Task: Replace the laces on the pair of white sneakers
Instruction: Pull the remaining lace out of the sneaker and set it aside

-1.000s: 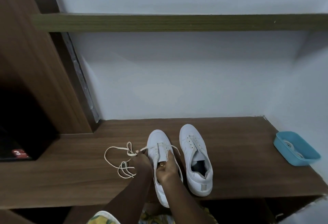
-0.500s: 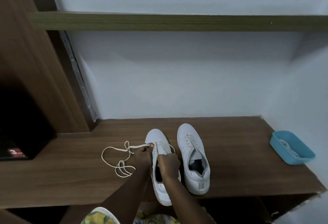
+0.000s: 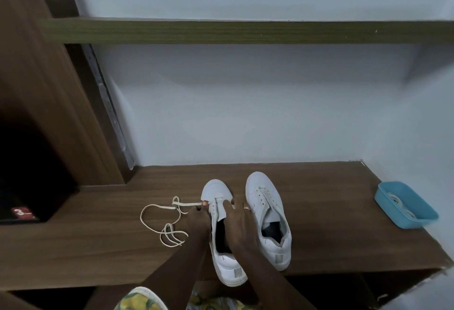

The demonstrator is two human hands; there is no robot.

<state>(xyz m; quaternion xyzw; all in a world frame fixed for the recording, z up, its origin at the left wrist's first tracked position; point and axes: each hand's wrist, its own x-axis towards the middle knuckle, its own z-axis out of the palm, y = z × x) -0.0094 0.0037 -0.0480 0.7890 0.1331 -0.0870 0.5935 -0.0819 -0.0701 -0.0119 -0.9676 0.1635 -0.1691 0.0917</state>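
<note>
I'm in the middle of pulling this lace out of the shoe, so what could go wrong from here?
The loose lace lies in overlapping loops on the shelf beside the left hand; pulling more could tighten them into a knot. The near sneaker overhangs the shelf's front edge, so a tug might tip it off. The right hand rests on its tongue, which may block the eyelets.
</note>
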